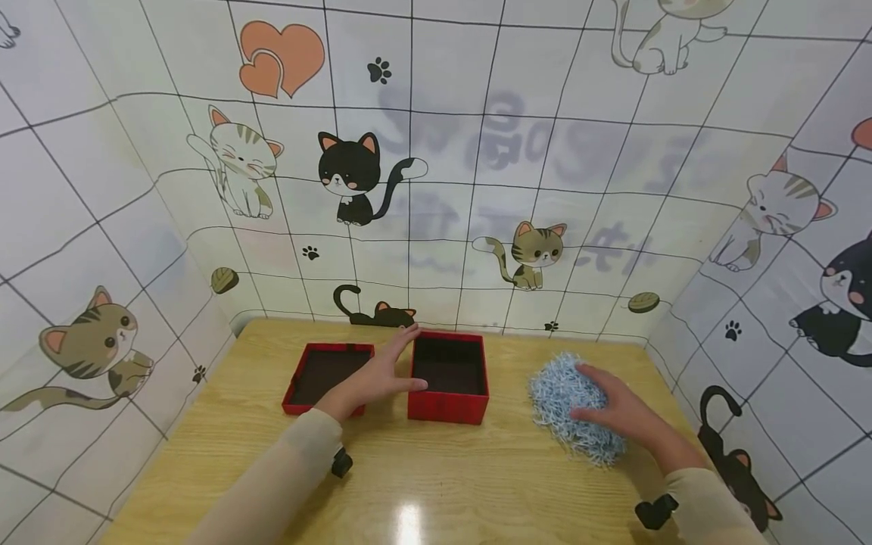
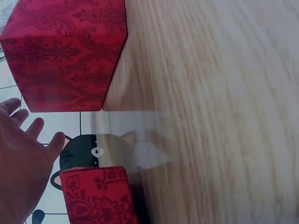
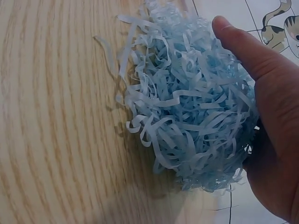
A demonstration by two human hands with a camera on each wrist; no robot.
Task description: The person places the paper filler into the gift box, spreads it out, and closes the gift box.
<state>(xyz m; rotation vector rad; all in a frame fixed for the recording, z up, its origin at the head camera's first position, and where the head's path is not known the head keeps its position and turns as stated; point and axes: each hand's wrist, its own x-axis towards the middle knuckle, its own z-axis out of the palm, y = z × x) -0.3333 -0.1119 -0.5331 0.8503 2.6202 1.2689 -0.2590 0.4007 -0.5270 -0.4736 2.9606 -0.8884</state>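
In the head view a deep red box (image 1: pixel 447 409) stands with its dark inside facing up. My left hand (image 1: pixel 375 378) hovers at the box's left side, thumb and fingers spread; whether it touches the box I cannot tell. Below that hand lies a shallow red lid (image 1: pixel 291 401), its dark inside up. The left wrist view shows the patterned red box (image 2: pixel 65 60) and relaxed fingers of the left hand (image 2: pixel 23 158). A pile of pale blue shredded paper (image 1: pixel 565 401) rests at the right. My right hand (image 1: pixel 616 409) lies against its right side, thumb extended; its other fingers are partly hidden behind the paper (image 3: pixel 187 102).
The wooden table (image 1: pixel 422 484) carries all these things. A white wall sheet (image 1: pixel 450 204) with grid lines and cartoon cats encloses the back and both sides. Dark wrist-worn pieces show at the left sleeve (image 1: pixel 293 454) and the right sleeve (image 1: pixel 708 499).
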